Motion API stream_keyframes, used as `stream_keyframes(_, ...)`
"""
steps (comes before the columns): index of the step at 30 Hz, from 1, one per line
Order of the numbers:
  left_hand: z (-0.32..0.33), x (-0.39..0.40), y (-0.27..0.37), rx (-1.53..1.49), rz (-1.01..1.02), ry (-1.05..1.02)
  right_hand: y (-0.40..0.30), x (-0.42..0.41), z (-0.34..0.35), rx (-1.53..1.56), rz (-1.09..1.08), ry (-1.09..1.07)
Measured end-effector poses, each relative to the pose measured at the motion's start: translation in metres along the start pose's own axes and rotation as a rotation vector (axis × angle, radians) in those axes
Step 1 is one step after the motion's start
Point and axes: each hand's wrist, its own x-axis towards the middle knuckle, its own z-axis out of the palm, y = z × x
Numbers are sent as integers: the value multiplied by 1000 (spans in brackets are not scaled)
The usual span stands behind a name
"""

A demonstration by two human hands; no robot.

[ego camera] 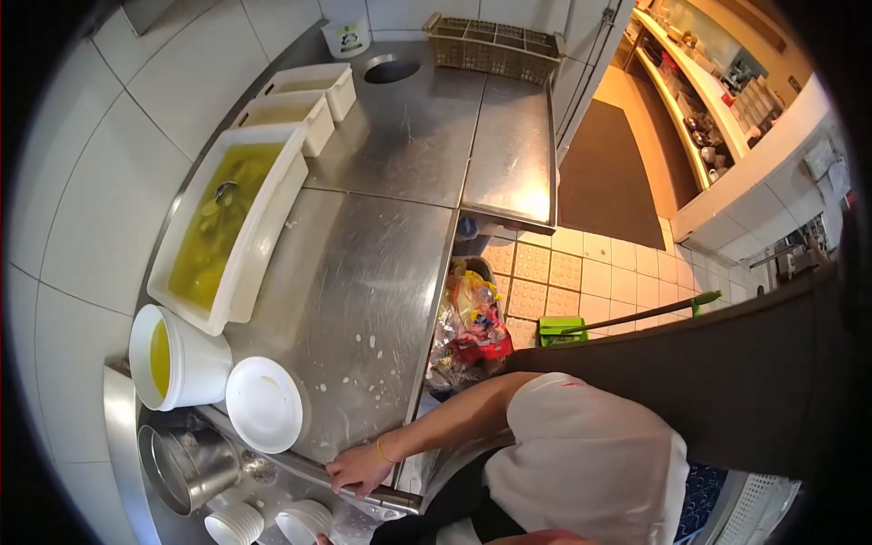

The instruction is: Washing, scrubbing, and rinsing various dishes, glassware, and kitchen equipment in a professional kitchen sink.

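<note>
My right hand [361,469], with a yellow band at the wrist, has its fingers curled over the steel counter's rolled edge [398,499] beside the sink. Only a fingertip of my left hand [323,539] shows at the bottom rim, by a stack of white bowls [304,523]; its grip is hidden. A second white stack [234,524] lies tipped in the sink, near a steel pot [194,466] on its side. A white round lid [264,405] leans near a white bucket [197,361] of yellow liquid. Behind them, a long white tub [272,235] holds yellow-green liquid and a metal ladle [225,189].
Two smaller white tubs [327,129] [344,92], a white container [346,37], a round counter hole [392,69] and a divided rack [494,58] are farther back. A full waste bin [475,320] and green dustpan [560,331] stand on the floor.
</note>
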Motion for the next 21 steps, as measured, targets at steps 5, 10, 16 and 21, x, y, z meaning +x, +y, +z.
stream_keyframes(5,18,74,23,-456,-664,-159,39,43,-9,96,118,-30)
stream_keyframes(10,14,28,-71,-206,-399,-198,5,60,43,-80,253,-49)
stream_keyframes(16,-11,14,-83,-226,-415,-85,-14,80,62,-10,245,-90)
stream_keyframes(21,1,53,-68,-255,-444,-191,-3,77,49,166,338,-54)
